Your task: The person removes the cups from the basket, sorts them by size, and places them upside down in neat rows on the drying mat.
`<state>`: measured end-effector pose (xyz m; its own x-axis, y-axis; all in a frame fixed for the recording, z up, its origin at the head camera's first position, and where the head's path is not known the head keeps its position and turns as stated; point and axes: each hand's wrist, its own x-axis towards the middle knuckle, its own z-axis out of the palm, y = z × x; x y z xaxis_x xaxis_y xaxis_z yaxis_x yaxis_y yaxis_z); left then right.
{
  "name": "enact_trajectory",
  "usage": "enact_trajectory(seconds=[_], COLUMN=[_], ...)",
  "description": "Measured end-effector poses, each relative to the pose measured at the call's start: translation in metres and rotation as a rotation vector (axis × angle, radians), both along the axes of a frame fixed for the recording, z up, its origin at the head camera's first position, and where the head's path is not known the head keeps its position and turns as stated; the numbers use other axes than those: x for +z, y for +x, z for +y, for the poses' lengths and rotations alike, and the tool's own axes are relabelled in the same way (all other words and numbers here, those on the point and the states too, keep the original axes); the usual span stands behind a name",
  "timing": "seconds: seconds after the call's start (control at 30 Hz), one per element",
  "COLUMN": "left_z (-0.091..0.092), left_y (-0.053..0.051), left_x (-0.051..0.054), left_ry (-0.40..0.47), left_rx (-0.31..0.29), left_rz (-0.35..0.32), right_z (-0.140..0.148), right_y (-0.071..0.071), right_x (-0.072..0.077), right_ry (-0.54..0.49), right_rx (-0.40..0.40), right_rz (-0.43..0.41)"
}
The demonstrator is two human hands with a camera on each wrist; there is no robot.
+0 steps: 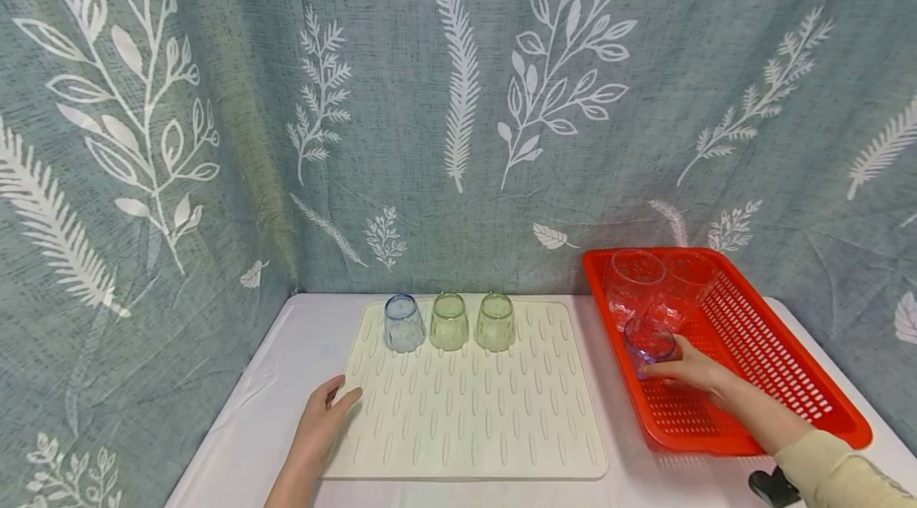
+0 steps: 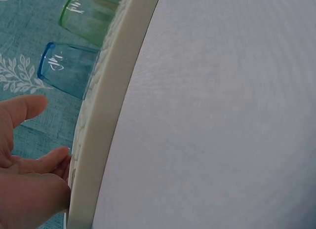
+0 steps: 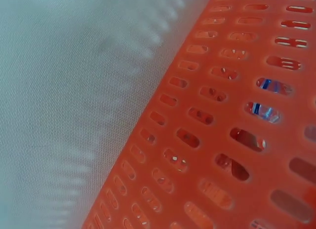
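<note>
A grey-green cloth (image 1: pixel 401 54) printed with white leaves and fronds hangs upright beyond the grip, and below it a white table (image 1: pixel 265 381) spreads to the grip's left. Well to the left of the grip, on that table, lies a cream mat (image 1: pixel 466 420) with raised oval ribs. Around and under the grip is a red basket (image 1: pixel 759 341), its walls and floor cut with slots. Just beyond the grip, at the basket's far end, are two tall clear glasses (image 1: pixel 637 285). The right hand (image 1: pixel 691 369) grips a small bluish tumbler (image 1: pixel 642 342) inside the basket, thumb along its near side. That tumbler is see-through, with a darker blue rim facing up, and looks purplish against the red. Far to the left of the grip, the left hand (image 1: pixel 325 416) is relaxed by the mat's left edge, thumb apart from its fingers; whether it touches the mat cannot be told. On the mat's far edge, left of the grip, a blue glass (image 1: pixel 404 329) and two green glasses (image 1: pixel 449 325) stand in a row, narrower ends up. Pale squiggles show on the blue one and a green one, glints or markings, too unclear to read.
</note>
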<state>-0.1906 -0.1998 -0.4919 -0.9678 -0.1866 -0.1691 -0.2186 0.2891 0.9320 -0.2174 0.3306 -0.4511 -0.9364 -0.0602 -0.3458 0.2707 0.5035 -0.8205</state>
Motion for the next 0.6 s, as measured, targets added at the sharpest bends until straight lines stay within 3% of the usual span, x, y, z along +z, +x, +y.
enact_trajectory(seconds=[0.6], left_z=[-0.0001], left_y=[0.0004], left_x=[-0.0008], left_ry=[0.002], left_rx=[0.001], left_rz=[0.007], right_z=[-0.0030], right_y=[0.0011], right_x=[0.0009], right_ry=[0.010], right_rx=[-0.005], right_rz=[0.056])
